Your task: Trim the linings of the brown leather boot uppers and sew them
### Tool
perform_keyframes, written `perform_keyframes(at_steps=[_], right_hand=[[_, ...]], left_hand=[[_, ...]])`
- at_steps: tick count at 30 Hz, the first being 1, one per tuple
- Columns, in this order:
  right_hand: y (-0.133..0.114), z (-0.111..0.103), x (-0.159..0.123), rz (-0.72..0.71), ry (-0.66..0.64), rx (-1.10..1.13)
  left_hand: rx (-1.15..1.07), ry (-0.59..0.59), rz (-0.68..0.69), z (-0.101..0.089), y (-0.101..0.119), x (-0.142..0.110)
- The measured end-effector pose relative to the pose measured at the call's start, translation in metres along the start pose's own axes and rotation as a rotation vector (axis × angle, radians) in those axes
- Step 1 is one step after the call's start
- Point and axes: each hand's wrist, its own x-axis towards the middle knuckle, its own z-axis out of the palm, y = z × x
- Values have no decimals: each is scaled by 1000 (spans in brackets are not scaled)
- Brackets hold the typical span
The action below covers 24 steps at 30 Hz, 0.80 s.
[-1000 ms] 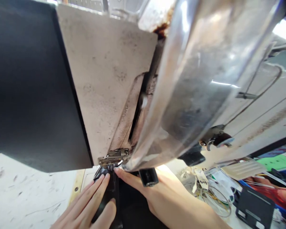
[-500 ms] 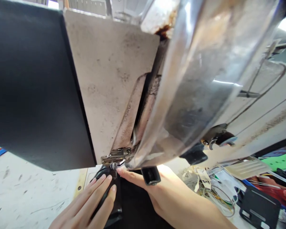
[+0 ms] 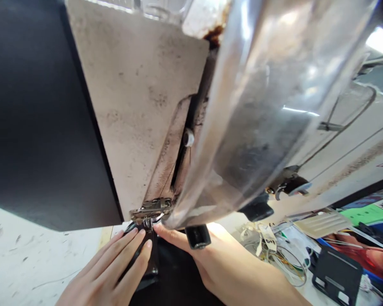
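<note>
Black material (image 3: 178,272), with a shiny folded strip (image 3: 152,265) along its left part, lies under the presser foot (image 3: 148,223) of a sewing machine (image 3: 140,102). My left hand (image 3: 111,267) rests on the strip with its fingers stretched out flat, tips just in front of the foot. On the other side, my right hand (image 3: 223,259) lies on the black material, its index finger reaching to the right edge of the foot. A black machine part (image 3: 198,236) covers some of that hand, and its other fingers are hidden. The needle cannot be made out.
A clear curved guard (image 3: 242,127) fills the upper right, and a dark panel (image 3: 44,127) the upper left. Right of my hands lie tangled cords with a tag (image 3: 268,238), a black plastic plate (image 3: 336,272) and red material (image 3: 364,255). The white tabletop (image 3: 35,255) shows scuffs.
The whole view has shifted slightly, so the machine and hands appear a little farther left. A small round part now shows in the machine head's slot. Both hands keep the same pose.
</note>
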Motion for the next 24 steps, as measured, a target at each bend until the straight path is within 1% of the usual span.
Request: perform_keyframes(at_steps=[4,5,8,9,12,14,16,18,20,21,22,23,24], right_hand=[[0,0,2,-3,-3,37],[1,0,2,-14,-9,56],[2,-4,5,-36,-22,132],[2,-6,6,-36,-14,154],[3,-11,8,-18,-1,223],[5,-7,5,5,13,272],[8,7,-1,71,55,306],[11,33,-11,133,117,313],[12,61,-22,130,163,286],[12,72,-26,95,177,253],[11,80,-29,73,198,201],[10,82,-31,47,223,138],[8,80,-30,23,245,70]], left_hand=[[34,16,31,-2,-3,0],[37,-2,29,-2,-3,1],[52,-112,12,0,-7,3],[56,-128,3,1,-9,3],[54,-117,-17,-3,-11,9],[64,-87,-15,-10,-9,19],[87,-75,10,-19,-5,33],[109,-125,-5,-25,0,47],[105,-192,-55,-26,2,55],[90,-181,-71,-24,3,55],[64,-123,-72,-21,4,52],[29,-40,-66,-18,4,47],[-6,51,-54,-14,4,40]])
